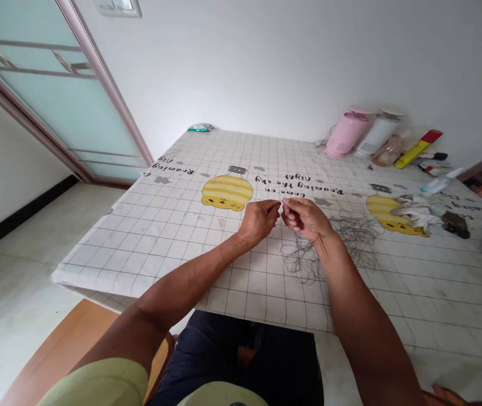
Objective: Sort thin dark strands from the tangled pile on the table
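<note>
Over the middle of the table, my left hand [260, 221] and my right hand [305, 217] meet almost fingertip to fingertip. Both are closed in a pinch, thumb against forefinger. Whatever sits between the fingertips is too small to make out. A loose tangle of thin dark thread or wire [353, 239] lies on the tablecloth [173, 242], partly beneath my right wrist and spreading to its right. Some looser loops of it show just below my right hand.
At the back right stand a pink cylinder [347, 134], a white cylinder [378, 134], a clear bottle [388, 151] and a yellow-red box [419, 149]. A crumpled cloth [418, 211] lies to the right. A green packet [200, 127] rests on the far left corner. A wooden chair [75, 338] is at my left.
</note>
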Action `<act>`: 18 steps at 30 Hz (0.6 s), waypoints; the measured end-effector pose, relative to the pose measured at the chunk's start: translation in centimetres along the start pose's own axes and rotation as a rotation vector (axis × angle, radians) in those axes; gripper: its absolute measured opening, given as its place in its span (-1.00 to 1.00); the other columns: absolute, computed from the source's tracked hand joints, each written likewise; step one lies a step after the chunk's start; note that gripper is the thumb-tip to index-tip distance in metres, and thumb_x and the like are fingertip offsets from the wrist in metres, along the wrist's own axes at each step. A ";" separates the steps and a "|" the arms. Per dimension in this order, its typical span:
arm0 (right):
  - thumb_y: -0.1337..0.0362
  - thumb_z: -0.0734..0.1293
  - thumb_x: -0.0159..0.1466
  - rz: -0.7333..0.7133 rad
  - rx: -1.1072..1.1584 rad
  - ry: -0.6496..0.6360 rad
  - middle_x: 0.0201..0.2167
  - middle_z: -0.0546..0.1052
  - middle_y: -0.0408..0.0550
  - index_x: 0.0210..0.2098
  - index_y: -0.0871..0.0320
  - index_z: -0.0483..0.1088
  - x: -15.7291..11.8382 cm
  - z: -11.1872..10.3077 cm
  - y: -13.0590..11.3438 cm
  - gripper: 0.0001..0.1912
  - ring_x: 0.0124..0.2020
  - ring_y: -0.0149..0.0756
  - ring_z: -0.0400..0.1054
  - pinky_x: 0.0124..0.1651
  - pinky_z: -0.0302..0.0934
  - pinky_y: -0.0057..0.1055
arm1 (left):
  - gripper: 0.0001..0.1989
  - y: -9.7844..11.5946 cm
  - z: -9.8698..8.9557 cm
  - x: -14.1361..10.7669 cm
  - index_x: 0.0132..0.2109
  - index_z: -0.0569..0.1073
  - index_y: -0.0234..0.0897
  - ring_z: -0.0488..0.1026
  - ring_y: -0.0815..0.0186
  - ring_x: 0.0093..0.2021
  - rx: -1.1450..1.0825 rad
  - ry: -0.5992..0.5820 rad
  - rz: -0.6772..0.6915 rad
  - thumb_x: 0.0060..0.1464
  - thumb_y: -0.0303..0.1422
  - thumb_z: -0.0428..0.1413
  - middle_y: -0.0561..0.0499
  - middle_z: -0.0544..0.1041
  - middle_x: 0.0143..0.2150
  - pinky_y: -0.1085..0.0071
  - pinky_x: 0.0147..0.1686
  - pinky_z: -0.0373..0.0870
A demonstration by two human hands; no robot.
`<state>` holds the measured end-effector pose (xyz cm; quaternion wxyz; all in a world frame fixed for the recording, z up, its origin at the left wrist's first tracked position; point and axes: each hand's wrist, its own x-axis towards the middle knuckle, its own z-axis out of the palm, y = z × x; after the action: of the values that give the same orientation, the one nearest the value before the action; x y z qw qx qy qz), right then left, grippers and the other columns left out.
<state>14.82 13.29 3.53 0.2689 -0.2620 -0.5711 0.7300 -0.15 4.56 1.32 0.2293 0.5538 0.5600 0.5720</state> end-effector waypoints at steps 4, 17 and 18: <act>-0.07 0.65 0.16 0.027 -0.013 -0.008 -0.62 0.26 -0.24 -0.50 0.15 0.41 0.0 -0.2 0.0 -0.49 -0.64 -0.48 0.12 -0.66 -0.10 -0.52 | -0.69 -0.6 0.1 0.1 -0.42 0.49 -0.26 0.45 0.43 -0.51 0.053 0.008 0.044 0.33 -0.45 0.05 0.07 0.54 -0.46 0.52 -0.46 0.35; -0.11 0.59 0.25 -0.007 -0.091 -0.031 -0.60 0.29 -0.22 -0.46 0.15 0.41 0.0 -0.5 0.2 -0.49 -0.62 -0.47 0.12 -0.63 -0.09 -0.51 | -0.79 -0.6 0.3 0.7 -0.27 0.63 -0.35 0.53 0.39 -0.52 -0.251 0.023 -0.203 0.31 -0.42 0.14 0.00 0.60 -0.42 0.49 -0.49 0.53; -0.11 0.59 0.26 -0.001 -0.082 -0.042 -0.60 0.28 -0.22 -0.46 0.14 0.40 0.0 -0.6 0.2 -0.49 -0.62 -0.47 0.12 -0.63 -0.09 -0.51 | -0.79 -0.5 0.3 0.7 -0.27 0.63 -0.35 0.53 0.39 -0.52 -0.261 0.013 -0.201 0.32 -0.41 0.15 0.00 0.60 -0.42 0.49 -0.50 0.53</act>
<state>15.25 13.67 3.20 0.2464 -0.2571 -0.6060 0.7113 -0.24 5.41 1.02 0.3520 0.4566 0.5349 0.6177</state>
